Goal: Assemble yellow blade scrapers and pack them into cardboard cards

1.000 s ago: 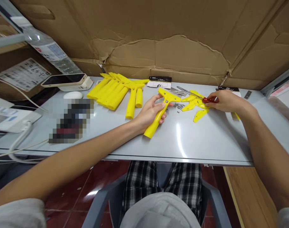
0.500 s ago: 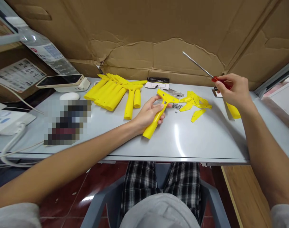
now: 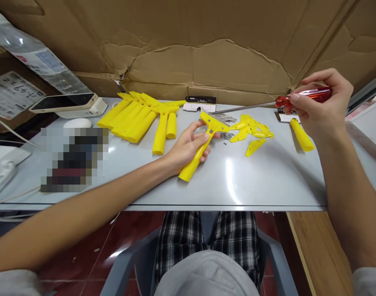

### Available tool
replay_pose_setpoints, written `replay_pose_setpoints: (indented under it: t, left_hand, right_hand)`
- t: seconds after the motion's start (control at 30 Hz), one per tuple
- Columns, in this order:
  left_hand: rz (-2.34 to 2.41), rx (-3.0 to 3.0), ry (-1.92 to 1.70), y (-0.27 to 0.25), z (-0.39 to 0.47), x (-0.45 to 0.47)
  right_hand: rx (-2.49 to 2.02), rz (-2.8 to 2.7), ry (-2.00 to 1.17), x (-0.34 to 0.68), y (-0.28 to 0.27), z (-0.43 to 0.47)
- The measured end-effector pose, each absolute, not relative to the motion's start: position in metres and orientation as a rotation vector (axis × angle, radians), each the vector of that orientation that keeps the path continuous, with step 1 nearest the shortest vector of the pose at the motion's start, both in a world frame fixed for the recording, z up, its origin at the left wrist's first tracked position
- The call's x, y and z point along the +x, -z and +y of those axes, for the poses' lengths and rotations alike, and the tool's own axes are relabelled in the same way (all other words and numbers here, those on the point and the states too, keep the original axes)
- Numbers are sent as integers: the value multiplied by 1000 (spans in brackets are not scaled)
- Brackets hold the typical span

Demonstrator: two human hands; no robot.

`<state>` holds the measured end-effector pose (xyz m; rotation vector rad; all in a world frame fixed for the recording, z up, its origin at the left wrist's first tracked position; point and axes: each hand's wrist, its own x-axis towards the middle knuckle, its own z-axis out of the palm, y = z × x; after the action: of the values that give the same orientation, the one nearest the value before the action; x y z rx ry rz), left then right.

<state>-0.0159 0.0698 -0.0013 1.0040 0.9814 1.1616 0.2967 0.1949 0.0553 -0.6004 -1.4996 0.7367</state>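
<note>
Two hands, both yours, head view. Left hand (image 3: pixel 188 149): fingers wrapped round one yellow T-shaped handle (image 3: pixel 192 163), held at the middle of the desk (image 3: pixel 268 181), broad head pointing away from you. Right hand (image 3: pixel 330 109): gripping one red-handled screwdriver (image 3: pixel 314 95), shaft running leftward, tip by the head of the yellow T-shaped handle; contact, you cannot tell. Just right of your left hand: one small heap of screws (image 3: pixel 226 136). Beyond it: several flat metal blades (image 3: pixel 227 118), partly hidden. Right of the heap: one loose cluster of flat yellow pieces (image 3: pixel 252 130). Left of your left hand: one overlapping row of further handles (image 3: pixel 134 119), yellow. Rear: one black-and-white packet (image 3: pixel 200 104). Below your right hand: one lone yellow handle (image 3: pixel 302 135). Far left: one phone (image 3: pixel 64 101), one clear bottle (image 3: pixel 41 57).
</note>
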Motion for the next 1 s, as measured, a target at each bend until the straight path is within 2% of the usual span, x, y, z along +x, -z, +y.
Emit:
replay_pose_setpoints:
  t: [1.0]
  left_hand:
    - [1014,1001,-1172,0,70,-16]
  right_hand:
    - [-732,-1613,-630,293,-58,183]
